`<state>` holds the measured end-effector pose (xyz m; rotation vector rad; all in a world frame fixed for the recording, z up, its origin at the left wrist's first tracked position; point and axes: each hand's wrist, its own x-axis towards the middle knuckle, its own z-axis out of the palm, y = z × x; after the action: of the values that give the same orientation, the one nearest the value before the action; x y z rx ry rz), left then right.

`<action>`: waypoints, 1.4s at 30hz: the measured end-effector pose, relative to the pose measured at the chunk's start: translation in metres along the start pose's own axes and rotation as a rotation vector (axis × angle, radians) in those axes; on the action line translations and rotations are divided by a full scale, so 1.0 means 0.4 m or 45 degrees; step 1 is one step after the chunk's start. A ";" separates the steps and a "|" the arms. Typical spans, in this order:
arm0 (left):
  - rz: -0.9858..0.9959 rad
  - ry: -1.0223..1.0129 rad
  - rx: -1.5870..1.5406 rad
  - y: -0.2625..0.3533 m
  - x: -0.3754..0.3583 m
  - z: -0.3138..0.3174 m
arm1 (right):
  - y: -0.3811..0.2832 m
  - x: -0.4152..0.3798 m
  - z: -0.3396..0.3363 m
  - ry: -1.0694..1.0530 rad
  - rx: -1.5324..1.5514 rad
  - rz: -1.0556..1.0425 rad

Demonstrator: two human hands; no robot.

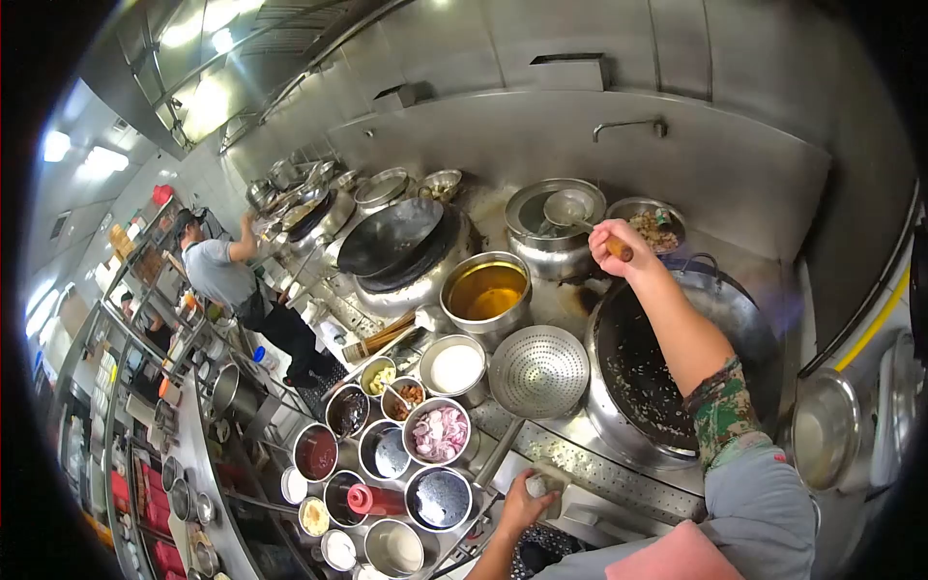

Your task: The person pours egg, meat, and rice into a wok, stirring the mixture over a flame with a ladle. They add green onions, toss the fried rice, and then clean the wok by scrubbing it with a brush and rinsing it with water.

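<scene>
My right hand (pixel 617 247) is wrapped round the wooden handle of a ladle (pixel 567 206). The ladle's bowl is over a lidded-looking metal pot (pixel 530 235) at the back. Below my right forearm is a large dark wok (pixel 628 372) with white grain-like bits stuck to its inside. At the stove's front edge, my left hand (pixel 522 503) is closed around a small greyish thing (pixel 537 485) that I cannot make out. Near that hand, the long handle of a perforated strainer (pixel 538 372) slopes down from its bowl.
A pot of yellow oil (pixel 486 290) and another wok (pixel 391 239) stand left of the strainer. Several seasoning containers include sliced onion (pixel 437 432), white powder (pixel 457 369) and a red bottle (pixel 375 500). Another person (pixel 220 266) stands at the far stove.
</scene>
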<state>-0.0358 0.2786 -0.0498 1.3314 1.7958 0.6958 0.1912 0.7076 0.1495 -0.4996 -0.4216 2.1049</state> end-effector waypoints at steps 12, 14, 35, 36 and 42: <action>0.634 0.246 0.450 0.079 -0.063 -0.040 | -0.017 -0.674 0.050 0.252 -0.321 -0.256; 0.863 0.218 0.419 0.194 -0.088 -0.056 | -0.008 -0.783 0.008 0.456 -0.551 -0.271; 1.436 -0.179 0.408 0.474 0.071 0.255 | 0.328 -1.536 0.013 1.329 -1.358 -0.198; 1.455 -0.192 0.378 0.488 0.058 0.236 | 0.330 -1.521 -0.011 1.285 -1.392 -0.225; 1.311 -0.407 0.466 0.531 0.035 0.192 | 0.246 -1.290 -0.006 0.856 -1.014 -0.541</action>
<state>0.1382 0.3542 0.0733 2.4854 0.9120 0.6080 0.3864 0.2226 0.1990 -1.3806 -0.8657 1.1944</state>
